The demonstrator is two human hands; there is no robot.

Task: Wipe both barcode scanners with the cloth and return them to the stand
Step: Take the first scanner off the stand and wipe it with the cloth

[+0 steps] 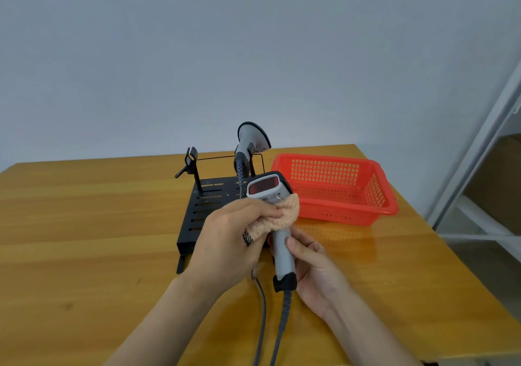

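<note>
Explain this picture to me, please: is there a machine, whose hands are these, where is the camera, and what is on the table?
There is no machine here. A person wears a camera on the head, so you look down at their own two hands. The left hand grips a peach cloth and presses it against the head of a grey barcode scanner. The right hand holds that scanner's handle. Behind them, on the wooden table, a black stand carries a second scanner upright in its right cradle, with another cradle to the left. A red basket sits to the stand's right. Grey cables run toward the viewer.
</note>
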